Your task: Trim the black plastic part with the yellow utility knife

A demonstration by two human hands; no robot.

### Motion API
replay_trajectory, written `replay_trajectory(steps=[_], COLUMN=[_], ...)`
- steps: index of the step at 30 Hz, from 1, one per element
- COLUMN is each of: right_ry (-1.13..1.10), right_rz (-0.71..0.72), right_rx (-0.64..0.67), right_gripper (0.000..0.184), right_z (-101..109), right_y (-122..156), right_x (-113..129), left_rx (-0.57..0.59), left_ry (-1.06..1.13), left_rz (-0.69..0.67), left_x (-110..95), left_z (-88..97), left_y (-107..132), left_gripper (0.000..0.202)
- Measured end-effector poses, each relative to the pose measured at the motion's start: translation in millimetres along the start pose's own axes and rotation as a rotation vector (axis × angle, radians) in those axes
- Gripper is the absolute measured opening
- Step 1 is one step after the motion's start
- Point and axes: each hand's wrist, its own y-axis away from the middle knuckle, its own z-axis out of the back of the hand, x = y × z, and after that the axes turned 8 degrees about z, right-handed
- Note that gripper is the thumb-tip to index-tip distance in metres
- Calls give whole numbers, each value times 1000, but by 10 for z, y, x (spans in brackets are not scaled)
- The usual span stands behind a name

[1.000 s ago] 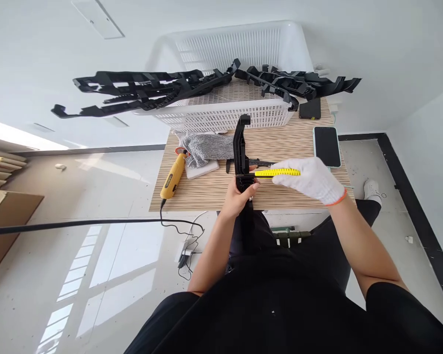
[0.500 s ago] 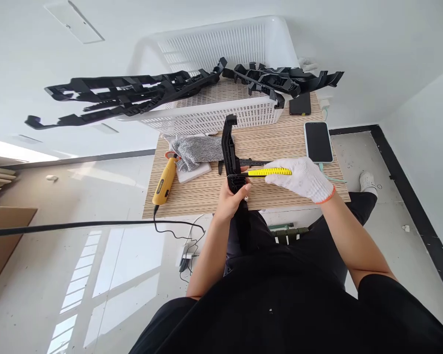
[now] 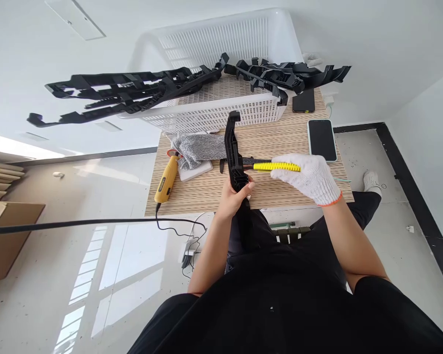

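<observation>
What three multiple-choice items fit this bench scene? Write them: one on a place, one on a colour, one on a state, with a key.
1. Where does the yellow rotary tool lie?
A. on the table's left part
B. in the basket
C. on the floor

2. What colour is the knife handle in the right hand?
A. red
B. yellow
C. blue

3. How is the black plastic part in the left hand held?
A. lying flat on the table
B. upright, gripped near its lower end
C. hanging from the basket

Key: 1 A, it rests on the table beside the grey glove; 2 B, the gloved hand grips a yellow handle; 3 B, the bare hand clasps it standing on end.
</observation>
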Motion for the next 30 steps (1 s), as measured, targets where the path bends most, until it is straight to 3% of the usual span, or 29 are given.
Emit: replay_trajectory(steps=[2, 6, 9, 12, 16, 20, 23, 27, 30], right_ry=[27, 10, 75, 19, -63, -77, -21, -73, -19], right_rz=[-26, 2, -11, -10, -60, -5, -10, 6, -8], right_rx=[-96, -24, -184, -84, -160, 4, -104, 23, -138], right_gripper=[41, 38, 43, 46, 48, 44, 46, 42, 42], right_z=[6, -30, -88, -127, -130, -122, -136, -164, -177], right_y=[5, 16, 24, 35, 52, 39, 20, 18, 27], right_x=[15, -16, -98, -181, -199, -117, -71, -76, -90], left_rx=[2, 17, 32, 27, 35, 19, 26, 18, 24], left_ry=[12, 0, 0, 16, 17, -12, -9, -54, -43], left_rz=[8, -2, -9, -19, -17, -10, -1, -14, -14], left_x=[1, 8, 12, 16, 25, 38, 40, 34, 35], left_z=[-2, 3, 11, 16, 21, 33, 38, 37, 38], left_y=[-5, -17, -17, -12, -11, -17, -15, -13, -21], left_gripper=[52, 53, 55, 54, 53, 43, 49, 47, 46])
